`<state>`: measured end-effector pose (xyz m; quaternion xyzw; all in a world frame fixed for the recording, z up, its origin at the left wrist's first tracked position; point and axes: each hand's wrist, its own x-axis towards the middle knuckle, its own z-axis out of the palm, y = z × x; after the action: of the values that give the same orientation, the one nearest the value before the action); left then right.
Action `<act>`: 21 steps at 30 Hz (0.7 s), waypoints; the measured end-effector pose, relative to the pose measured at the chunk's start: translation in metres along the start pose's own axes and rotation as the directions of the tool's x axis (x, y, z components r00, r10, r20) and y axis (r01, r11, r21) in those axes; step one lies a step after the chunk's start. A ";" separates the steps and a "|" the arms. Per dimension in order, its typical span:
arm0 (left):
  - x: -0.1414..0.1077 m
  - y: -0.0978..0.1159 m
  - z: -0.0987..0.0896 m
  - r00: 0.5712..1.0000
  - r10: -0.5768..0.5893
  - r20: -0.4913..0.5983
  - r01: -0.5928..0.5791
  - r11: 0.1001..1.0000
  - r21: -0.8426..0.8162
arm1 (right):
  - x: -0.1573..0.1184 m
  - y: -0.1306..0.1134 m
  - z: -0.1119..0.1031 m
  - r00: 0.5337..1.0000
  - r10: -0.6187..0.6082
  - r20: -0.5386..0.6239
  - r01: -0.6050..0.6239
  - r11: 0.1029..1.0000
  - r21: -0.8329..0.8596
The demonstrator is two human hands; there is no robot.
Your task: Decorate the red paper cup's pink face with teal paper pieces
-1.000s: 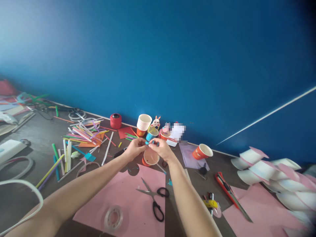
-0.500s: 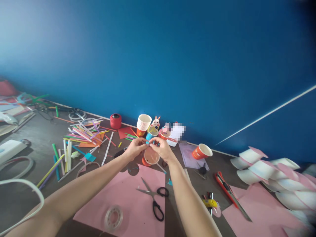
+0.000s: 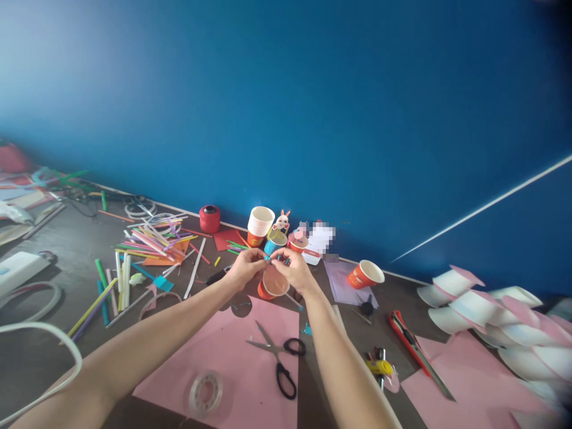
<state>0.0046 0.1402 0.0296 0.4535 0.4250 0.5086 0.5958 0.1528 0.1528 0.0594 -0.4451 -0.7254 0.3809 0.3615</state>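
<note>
Both arms (image 3: 156,333) stretch forward, converging. Left hand (image 3: 243,269) and right hand (image 3: 295,271) pinch close together; whether their fingertips (image 3: 258,255) touch is unclear.

Smooth, deep-blue wall (image 3: 313,119); pale glare (image 3: 36,53) at upper left, darker toward right. Thin white line (image 3: 482,208) slants across wall's right side. Flat, dark grey-brown tabletop (image 3: 74,241) meets wall along narrow white strip (image 3: 185,210).

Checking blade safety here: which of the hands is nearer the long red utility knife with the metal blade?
Right. The right hand is to the left of the red utility knife; the left hand is farther left, past the right one.
</note>
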 end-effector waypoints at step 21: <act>-0.001 -0.001 0.001 1.000 0.011 0.027 -0.012 0.999 0.037 | -0.005 -0.006 -0.001 0.992 -0.127 -0.017 0.125 0.989 -0.075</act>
<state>0.0060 0.1393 0.0292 0.4736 0.4236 0.4981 0.5901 0.1535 0.1463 0.0640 -0.4155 -0.7616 0.3254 0.3762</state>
